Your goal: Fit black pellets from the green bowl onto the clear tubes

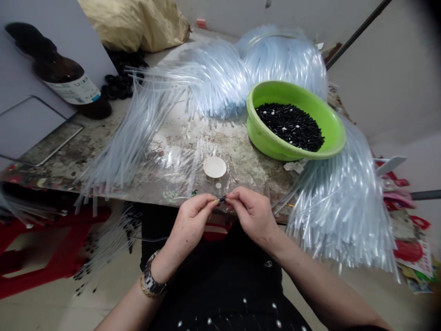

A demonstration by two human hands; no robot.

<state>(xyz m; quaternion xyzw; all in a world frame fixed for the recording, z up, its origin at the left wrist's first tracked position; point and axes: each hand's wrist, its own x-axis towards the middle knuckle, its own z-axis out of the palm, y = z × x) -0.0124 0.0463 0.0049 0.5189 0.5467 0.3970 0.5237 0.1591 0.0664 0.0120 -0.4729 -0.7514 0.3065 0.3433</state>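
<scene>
With the left hand (191,219), pinching one small black piece (222,199) at one end between thumb and forefinger; with the right hand (255,215), gripping the other end in the same way. Set right between the two sets of fingertips, near the table's front edge, and mostly covered; too small to tell whether made of one part or two. On the left wrist, one metal watch (151,277) and one gold-coloured bracelet (144,288).

Just beyond the fingers, on the stained table (241,147), one small white disc (218,185), then one larger white dish (214,167). Farther out to the right, one green basin (267,143), holding black pieces (296,128) too many to count, with a few white bits among them. Around these, clear tubes in at least four bundles: one spread over the edge at left (127,138), two heaped at the back (220,78), one draped over the edge at right (337,207). Lower left, more tubes with black tips (106,243), uncounted, near one red stool (51,271). Far left, one brown bottle (72,85) and one wire frame (62,145). At the back, one tan sack (138,23).
</scene>
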